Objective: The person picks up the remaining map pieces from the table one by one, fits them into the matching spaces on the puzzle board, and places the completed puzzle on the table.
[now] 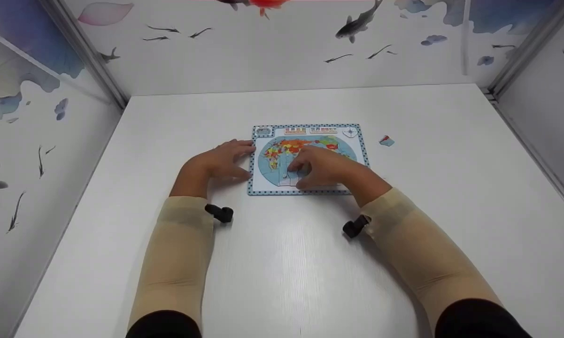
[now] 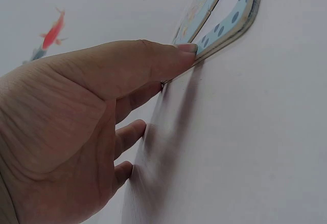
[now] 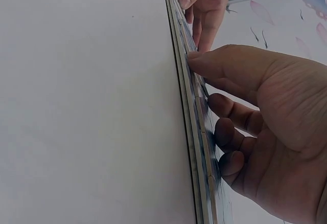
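Note:
A world-map jigsaw puzzle point(image 1: 267, 183) lies flat on the white table in a blue dotted frame. My left hand point(image 1: 227, 159) is at its left side, thumb and fingers spread along the border. In the left wrist view the thumb point(image 2: 168, 60) touches the frame's edge. Over the lower middle of the map, my right hand point(image 1: 326, 166) rests with thumb and bent forefinger apart, touching the puzzle. The right wrist view shows the right thumb point(image 3: 225, 65) on the puzzle's near side and the other fingers loosely bent. My palm hides the map's lower right.
One loose puzzle piece point(image 1: 386, 141) lies on the table point(image 1: 282, 263) just right of the puzzle. White panels point(image 1: 282, 56) painted with fish and leaves rise behind and at both sides of the table. A small black camera sits on each wrist.

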`<state>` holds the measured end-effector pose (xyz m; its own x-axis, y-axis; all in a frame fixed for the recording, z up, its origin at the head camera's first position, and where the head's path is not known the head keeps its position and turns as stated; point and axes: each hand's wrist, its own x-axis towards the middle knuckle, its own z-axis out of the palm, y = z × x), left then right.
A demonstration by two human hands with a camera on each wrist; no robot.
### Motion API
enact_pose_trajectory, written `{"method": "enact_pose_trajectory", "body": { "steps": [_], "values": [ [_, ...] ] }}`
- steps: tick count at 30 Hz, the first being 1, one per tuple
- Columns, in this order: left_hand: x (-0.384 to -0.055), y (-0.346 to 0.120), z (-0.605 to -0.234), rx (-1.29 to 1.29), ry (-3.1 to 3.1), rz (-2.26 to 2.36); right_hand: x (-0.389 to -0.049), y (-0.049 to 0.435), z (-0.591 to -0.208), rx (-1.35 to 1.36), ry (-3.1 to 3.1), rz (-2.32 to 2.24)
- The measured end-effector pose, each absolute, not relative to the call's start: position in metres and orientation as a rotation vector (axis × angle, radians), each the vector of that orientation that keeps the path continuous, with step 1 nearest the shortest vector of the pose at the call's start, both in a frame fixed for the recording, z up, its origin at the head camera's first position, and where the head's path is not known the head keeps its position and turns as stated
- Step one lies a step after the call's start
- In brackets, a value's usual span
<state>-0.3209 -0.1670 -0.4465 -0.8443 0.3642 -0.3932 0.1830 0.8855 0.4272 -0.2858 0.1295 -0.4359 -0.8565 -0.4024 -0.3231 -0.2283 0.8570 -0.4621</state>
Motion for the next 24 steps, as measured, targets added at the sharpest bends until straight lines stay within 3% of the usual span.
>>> {"method": "enact_pose_trajectory", "body": {
  "steps": [24],
  "values": [
    [-0.3228,-0.1676,-0.4484,0.431,2.589,0.525,-0.2881,0.1325,-0.4380,-0.518,2.608,-0.611]
  ]
}}
